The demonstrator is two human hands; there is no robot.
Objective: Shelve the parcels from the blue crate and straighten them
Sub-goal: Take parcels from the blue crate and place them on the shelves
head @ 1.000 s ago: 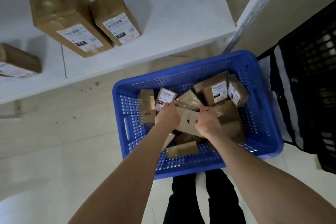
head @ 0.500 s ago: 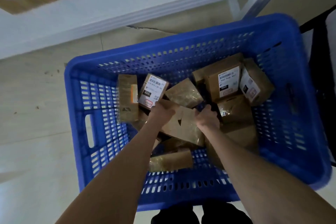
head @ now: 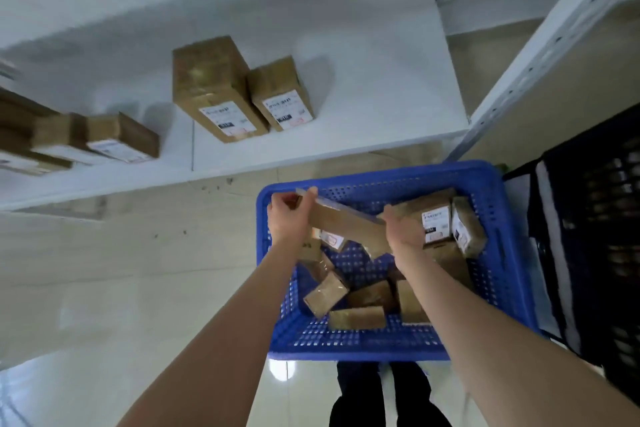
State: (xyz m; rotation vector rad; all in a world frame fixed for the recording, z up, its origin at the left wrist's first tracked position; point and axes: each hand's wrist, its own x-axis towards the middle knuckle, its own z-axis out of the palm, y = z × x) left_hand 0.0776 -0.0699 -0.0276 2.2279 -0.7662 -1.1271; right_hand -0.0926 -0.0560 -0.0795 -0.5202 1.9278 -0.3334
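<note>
A flat brown parcel (head: 346, 224) hangs above the blue crate (head: 512, 253), held at both ends. My left hand (head: 289, 217) grips its far left end and my right hand (head: 403, 230) grips its near right end. Several brown parcels stay in the crate, among them a labelled box (head: 434, 222) at the back right and loose ones (head: 356, 317) near the front. On the white shelf (head: 363, 80) stand two labelled boxes side by side, a larger one (head: 214, 90) and a smaller one (head: 278, 94).
More parcels (head: 121, 137) lie at the shelf's left end. A white shelf upright (head: 540, 55) rises at the right. A black crate (head: 595, 236) stands right of the blue one. The pale tiled floor (head: 121, 270) spreads out to the left. My legs (head: 381, 395) are below the crate.
Both hands have lifted the flat parcel up out of the crate towards its back left rim. My head has tilted up, bringing the shelf and its boxes into view.
</note>
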